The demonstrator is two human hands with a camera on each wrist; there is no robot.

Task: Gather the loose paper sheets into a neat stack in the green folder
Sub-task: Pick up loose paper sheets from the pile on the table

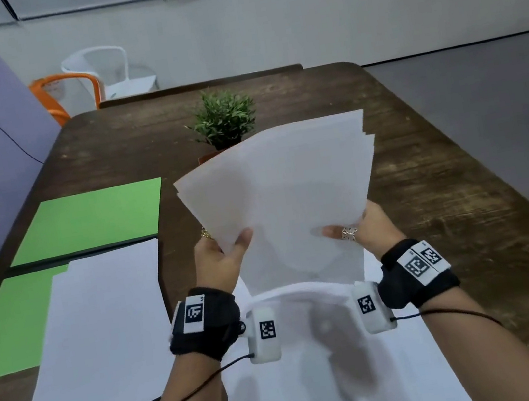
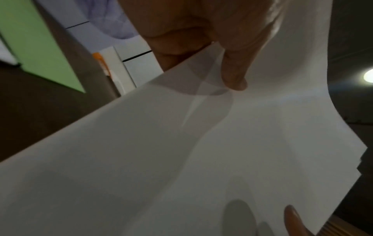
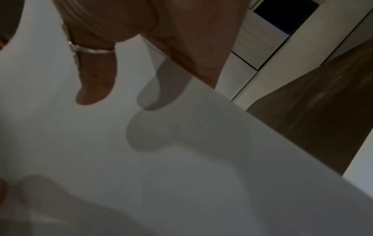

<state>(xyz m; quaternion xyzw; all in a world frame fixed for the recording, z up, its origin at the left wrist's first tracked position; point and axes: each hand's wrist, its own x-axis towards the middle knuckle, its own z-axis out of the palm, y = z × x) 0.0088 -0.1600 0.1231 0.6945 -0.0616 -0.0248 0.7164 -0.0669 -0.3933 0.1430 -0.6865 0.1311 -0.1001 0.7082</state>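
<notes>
White paper, a fanned sheaf (image 1: 283,197) held upright above the near middle of the table (image 1: 443,179), is pinched by its lower corners in the left hand (image 1: 222,259) and right hand (image 1: 365,231), thumbs in front. This looks like the squaring-up step; next it should be tapped even and carried left to the open green folder (image 1: 86,221), where a stack (image 1: 96,331) already lies. Fingers behind the sheets are hidden, and more sheets (image 1: 319,382) lie below, cut off.

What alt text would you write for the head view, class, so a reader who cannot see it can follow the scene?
Two hands, left hand and right hand, hold a fanned bundle of white sheets upright above a wooden table. An open green folder lies at the left with a paper stack on its near half. A small potted plant stands behind.
</notes>
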